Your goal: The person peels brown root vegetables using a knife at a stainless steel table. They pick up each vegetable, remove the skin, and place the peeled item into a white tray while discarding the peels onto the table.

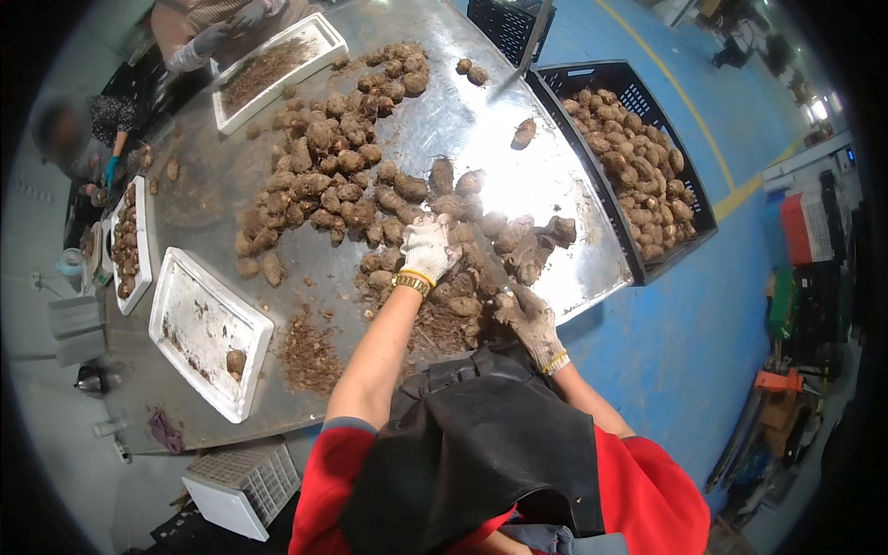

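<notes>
Brown root tubers, probably taro corms (pixel 333 156), lie in a large heap on the metal table (pixel 485 90) before me. My left hand (pixel 427 246), in a soiled white knit glove, rests among the nearer tubers. Its fingertips touch them, but whether it grips one is hidden. In a dirtier matching glove, my right hand (pixel 527 316) holds a knife by its handle. The knife blade (pixel 490 258) points away from me over the tubers. Just right of the blade sits a large dark corm clump (pixel 534 253). Loose peelings and root fibres (pixel 440 336) lie beneath my hands.
A black crate (pixel 631 257) full of tubers adjoins the table's right edge. White foam trays (pixel 260 347) stand to the left, one holding a single tuber. Debris (pixel 312 354) is piled beside it. Two other people work across the table, one with grey gloves (pixel 211 38).
</notes>
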`<state>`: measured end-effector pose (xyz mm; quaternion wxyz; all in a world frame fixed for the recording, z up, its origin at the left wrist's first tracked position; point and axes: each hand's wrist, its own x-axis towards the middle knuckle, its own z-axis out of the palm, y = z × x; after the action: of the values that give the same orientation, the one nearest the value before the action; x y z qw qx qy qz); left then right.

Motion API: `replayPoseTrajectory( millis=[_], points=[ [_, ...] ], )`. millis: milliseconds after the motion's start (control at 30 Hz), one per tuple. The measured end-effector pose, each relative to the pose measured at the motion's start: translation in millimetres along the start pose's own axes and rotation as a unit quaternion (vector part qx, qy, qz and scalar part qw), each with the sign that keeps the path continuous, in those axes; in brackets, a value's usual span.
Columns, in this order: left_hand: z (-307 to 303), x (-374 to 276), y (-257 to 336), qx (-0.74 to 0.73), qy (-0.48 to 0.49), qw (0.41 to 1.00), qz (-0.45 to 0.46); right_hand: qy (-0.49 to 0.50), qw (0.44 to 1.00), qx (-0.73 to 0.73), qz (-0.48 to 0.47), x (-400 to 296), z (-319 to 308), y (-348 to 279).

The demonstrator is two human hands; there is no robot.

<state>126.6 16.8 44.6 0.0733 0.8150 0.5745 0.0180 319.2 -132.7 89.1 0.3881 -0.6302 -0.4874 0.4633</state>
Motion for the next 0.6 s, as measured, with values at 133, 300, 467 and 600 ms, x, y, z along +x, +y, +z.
replayPoseTrajectory(
  millis=[133,300,467,600],
  points=[
    [-17.8,-9.6,-10.1,-0.110,0.000,0.991,-0.078,0.003,0.999,-0.037,-0.028,8.2,7.3,3.0],
    [-42.1,-67.5,-42.2,-0.587,0.060,0.774,-0.230,-0.011,0.990,-0.110,-0.093,10.2,17.4,-14.4],
    [-53.9,-133.8,-52.1,-0.815,0.090,0.554,-0.147,-0.163,0.889,-0.402,-0.147,11.0,31.1,-42.8],
    [-11.9,-169.3,-73.6,-0.577,0.130,0.806,-0.029,-0.237,0.828,-0.488,-0.140,17.1,49.4,-59.8]
  ],
)
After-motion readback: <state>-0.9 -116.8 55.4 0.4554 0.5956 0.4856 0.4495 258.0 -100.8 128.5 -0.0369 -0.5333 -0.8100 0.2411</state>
